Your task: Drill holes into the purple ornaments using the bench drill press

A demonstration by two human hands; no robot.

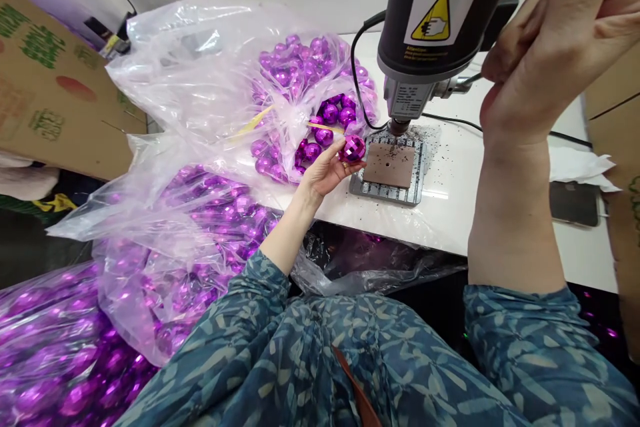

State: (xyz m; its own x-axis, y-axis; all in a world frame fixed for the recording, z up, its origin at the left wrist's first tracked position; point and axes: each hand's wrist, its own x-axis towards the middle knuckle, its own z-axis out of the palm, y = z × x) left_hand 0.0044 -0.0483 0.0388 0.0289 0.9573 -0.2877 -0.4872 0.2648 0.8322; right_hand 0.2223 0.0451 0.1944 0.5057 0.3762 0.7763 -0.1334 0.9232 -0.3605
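My left hand (pixel 327 169) pinches a faceted purple ball (pixel 354 147) and holds it just left of the drill press base plate (pixel 390 167), below the chuck (pixel 399 125). My right hand (pixel 545 47) is raised at the upper right, fingers curled shut around the press's feed lever (pixel 467 80), most of which is hidden. The dark grey drill press head (pixel 440 7) carries a yellow warning label. A brown block with a hole lies on the slotted plate.
An open clear plastic bag (pixel 210 73) of purple balls lies on the white table (pixel 450 207) to the left. More bags of purple balls fill the lower left. Cardboard boxes stand at the left and right edges. A phone (pixel 574 203) and black cables lie at the right.
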